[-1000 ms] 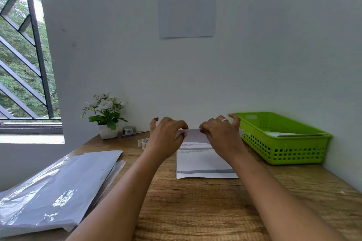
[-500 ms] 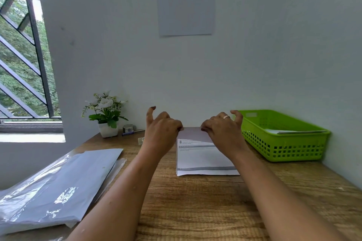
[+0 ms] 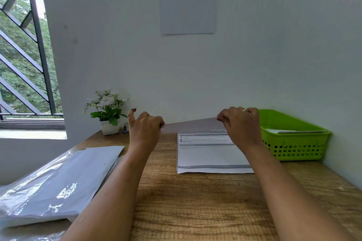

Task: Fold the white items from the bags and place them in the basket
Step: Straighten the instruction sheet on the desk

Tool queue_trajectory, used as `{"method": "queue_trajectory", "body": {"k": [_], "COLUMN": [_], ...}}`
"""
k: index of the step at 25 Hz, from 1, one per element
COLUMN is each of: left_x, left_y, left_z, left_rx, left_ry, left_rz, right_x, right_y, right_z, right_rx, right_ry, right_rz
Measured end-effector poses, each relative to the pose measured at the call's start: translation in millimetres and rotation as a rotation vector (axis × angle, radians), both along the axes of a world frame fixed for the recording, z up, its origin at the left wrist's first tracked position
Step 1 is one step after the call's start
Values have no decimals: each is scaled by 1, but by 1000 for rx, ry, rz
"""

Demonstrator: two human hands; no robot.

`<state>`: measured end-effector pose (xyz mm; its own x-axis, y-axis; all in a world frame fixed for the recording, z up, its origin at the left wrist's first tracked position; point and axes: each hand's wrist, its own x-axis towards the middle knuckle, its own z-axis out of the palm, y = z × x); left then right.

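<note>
Head cam view, so going big to small: wooden table (image 3: 195, 201) fills the bottom, with the plastic bags (image 3: 58, 186) stacked on its left side, a white item showing inside the top one. The printed white sheet (image 3: 211, 154) lies flat just left of the green basket (image 3: 293, 148), near edge on the wood, far edge lifted off it. My left hand (image 3: 145, 129) pinches one far corner, my right hand (image 3: 241, 125) pinches the other, and the edge is stretched taut between them. Looks like I'm right at the start of the fold. Next I'd guess: bring that edge toward me, line up the corners, press the crease, then drop it in the basket, which already has some paper (image 3: 293, 131) in it
</note>
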<state>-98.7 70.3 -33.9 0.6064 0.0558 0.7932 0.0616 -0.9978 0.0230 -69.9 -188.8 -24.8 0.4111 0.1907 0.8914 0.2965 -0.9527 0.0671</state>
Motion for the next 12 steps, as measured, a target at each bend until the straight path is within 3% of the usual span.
{"method": "queue_trajectory", "body": {"k": [5,9,12], "left_x": [5,12,14], "left_y": [19,29,35], "left_z": [-8,-19,-20], "left_rx": [-168,-289,-412], "left_ry": [86,148,187], "left_rz": [213,278,320], "right_x": [-1,-5,-14], "right_y": [-2,7,17], "right_z": [8,10,15], "right_rx": [80,17,-78], "right_ry": [12,58,244], "right_rz": [138,128,171]}}
